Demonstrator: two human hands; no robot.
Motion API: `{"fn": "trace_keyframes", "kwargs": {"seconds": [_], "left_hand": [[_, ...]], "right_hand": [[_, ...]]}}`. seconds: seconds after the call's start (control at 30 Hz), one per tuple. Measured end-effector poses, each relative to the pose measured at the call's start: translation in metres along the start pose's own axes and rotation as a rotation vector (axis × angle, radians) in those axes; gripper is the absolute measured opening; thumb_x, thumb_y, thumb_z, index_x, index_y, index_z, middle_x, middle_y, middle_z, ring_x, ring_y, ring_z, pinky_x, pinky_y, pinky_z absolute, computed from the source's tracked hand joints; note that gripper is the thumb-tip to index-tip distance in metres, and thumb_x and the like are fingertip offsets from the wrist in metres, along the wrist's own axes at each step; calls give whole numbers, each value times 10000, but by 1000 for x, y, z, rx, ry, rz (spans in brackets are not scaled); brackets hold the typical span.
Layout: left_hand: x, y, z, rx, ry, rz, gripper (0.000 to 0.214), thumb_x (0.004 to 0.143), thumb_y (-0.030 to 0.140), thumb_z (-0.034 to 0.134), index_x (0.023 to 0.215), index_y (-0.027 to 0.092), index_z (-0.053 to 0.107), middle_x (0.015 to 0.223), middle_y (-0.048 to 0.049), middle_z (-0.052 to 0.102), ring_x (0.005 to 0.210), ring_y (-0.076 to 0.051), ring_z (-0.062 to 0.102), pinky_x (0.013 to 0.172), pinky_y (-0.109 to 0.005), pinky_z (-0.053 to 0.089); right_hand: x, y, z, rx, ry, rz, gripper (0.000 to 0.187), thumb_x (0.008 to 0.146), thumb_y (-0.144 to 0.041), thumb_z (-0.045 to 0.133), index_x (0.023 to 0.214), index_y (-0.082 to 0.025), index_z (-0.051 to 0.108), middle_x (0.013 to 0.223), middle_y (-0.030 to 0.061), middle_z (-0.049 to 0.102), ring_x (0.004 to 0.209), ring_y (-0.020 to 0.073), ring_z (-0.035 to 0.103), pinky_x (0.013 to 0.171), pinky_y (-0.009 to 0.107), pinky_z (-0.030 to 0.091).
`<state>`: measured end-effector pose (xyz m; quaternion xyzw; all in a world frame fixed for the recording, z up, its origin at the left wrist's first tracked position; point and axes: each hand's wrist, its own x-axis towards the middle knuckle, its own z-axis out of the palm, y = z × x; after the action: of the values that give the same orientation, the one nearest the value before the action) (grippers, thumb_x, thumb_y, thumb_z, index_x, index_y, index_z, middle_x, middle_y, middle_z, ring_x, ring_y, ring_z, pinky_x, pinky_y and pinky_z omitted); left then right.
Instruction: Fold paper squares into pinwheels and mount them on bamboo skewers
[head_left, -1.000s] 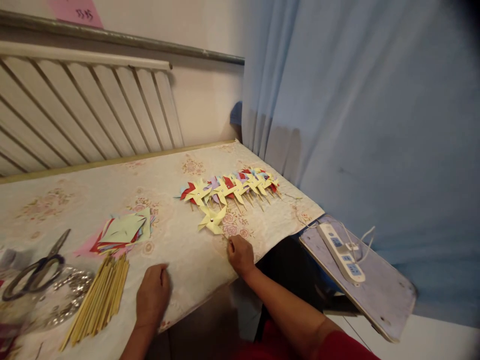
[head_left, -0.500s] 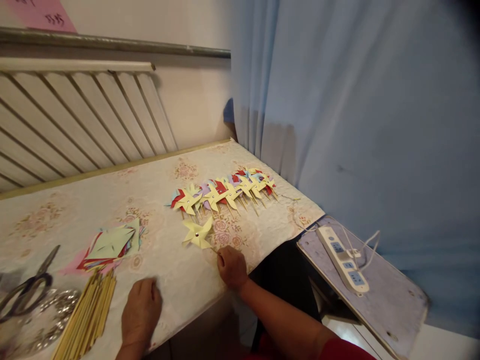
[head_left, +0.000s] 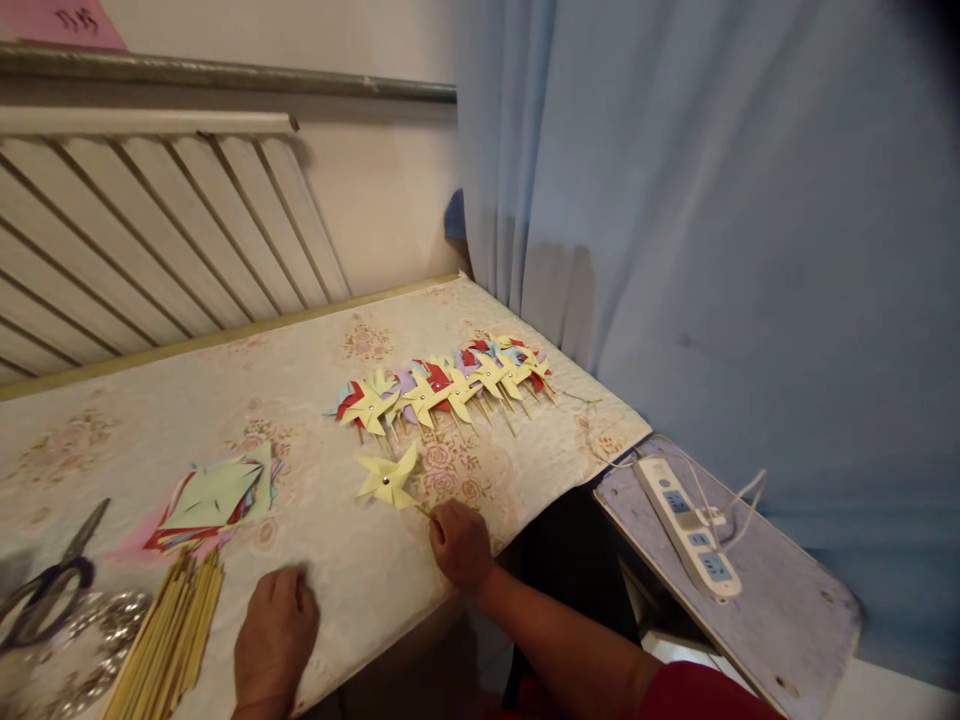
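Observation:
A yellow paper pinwheel (head_left: 387, 478) lies on the floral tablecloth (head_left: 315, 360), and my right hand (head_left: 458, 543) is closed on the lower end of its thin stick near the table's front edge. Behind it runs a row of several finished pinwheels (head_left: 442, 382) in yellow, red, purple and blue. My left hand (head_left: 274, 637) rests knuckles up on the cloth with fingers curled; nothing shows in it. Just left of that hand lies a bundle of wooden sticks (head_left: 169, 645).
A stack of coloured paper squares (head_left: 212, 495) lies left of centre. Scissors (head_left: 45, 584) and a heap of small metal pins (head_left: 105, 625) are at the far left. A power strip (head_left: 686, 522) sits on a board (head_left: 780, 600) at right. A radiator and blue curtain stand behind.
My right hand has drawn the yellow pinwheel a little away from the row, toward the front edge and left. My left hand has slid back slightly. The view has shifted rightward.

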<state>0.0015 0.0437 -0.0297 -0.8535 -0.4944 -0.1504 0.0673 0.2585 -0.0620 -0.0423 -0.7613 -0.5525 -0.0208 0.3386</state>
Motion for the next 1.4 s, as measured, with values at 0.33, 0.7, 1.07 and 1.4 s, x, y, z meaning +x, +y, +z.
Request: {"fn": "trace_keyframes", "kwargs": {"seconds": [0.33,0.7,1.07,1.4], "left_hand": [[1,3,-3,15,-2,-9,221,908,230,374,994,157,564,1008,-110,573,948,-236,553,818,-344,455],[-1,0,-1,-26,38,21,224,910,235,380,989,149,571,1004,-110,575,951,-235,547,848,-339,448],[0,0,-2,-48,31,1,246,910,252,369,990,150,578,994,-107,575,947,-235,553,842,-335,444],[0,-1,1,-59,25,3,234,900,237,372,987,152,573,987,-111,578,975,-241,550,862,-341,442]], "right_hand": [[-1,1,0,-32,12,-25,99,853,-157,510,774,-211,533,766,8,600,748,152,529,663,277,318],[-1,1,2,-72,51,-28,88,849,-166,522,782,-216,547,756,3,605,745,150,538,656,273,323],[-1,1,1,-62,45,-25,69,834,-157,533,814,-214,567,783,6,618,756,152,550,657,272,333],[-1,2,2,-68,49,-39,74,831,-150,528,807,-214,557,770,6,606,751,151,547,655,265,340]]}}
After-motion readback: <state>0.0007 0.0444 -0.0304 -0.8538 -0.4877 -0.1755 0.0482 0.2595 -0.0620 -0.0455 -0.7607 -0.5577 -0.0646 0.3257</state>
